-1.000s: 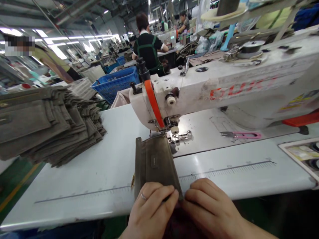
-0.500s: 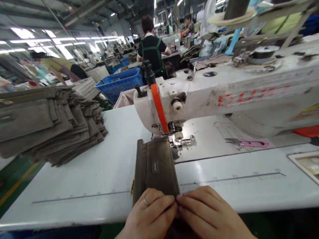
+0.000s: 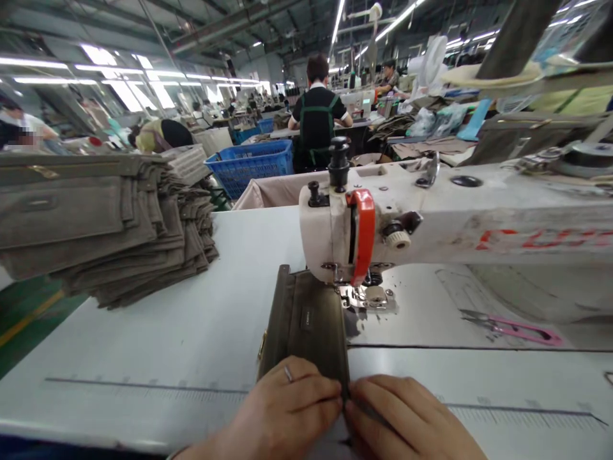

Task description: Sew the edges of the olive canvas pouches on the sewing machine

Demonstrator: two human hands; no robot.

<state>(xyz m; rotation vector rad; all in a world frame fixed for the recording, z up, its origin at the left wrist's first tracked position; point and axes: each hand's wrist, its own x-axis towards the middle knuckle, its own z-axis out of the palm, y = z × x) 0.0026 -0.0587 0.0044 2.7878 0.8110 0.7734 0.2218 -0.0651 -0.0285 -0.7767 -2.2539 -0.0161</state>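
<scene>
A dark olive fabric bag panel (image 3: 318, 332) with a small label patch lies on the table, its far right edge by the presser foot (image 3: 366, 296) of the sewing machine (image 3: 431, 217). My left hand (image 3: 292, 402), with a ring on one finger, pinches the panel's near right edge. Right beside it, my right hand (image 3: 397, 412) pinches the same edge, fingertips almost meeting the left ones. A gold zipper pull (image 3: 262, 345) shows at the panel's left side. The panel's near end is hidden under my hands.
A stack of similar olive pieces (image 3: 143, 223) stands at the left. Pink-handled thread snips (image 3: 514, 328) lie under the machine arm. A printed ruler (image 3: 143, 385) runs along the front. Behind are a blue crate (image 3: 253, 166) and a seated co-worker (image 3: 318, 115).
The camera view has turned, so the machine sits further right and lower in the picture. Both hands keep pinching the panel's edge; the panel's far end remains at the presser foot.
</scene>
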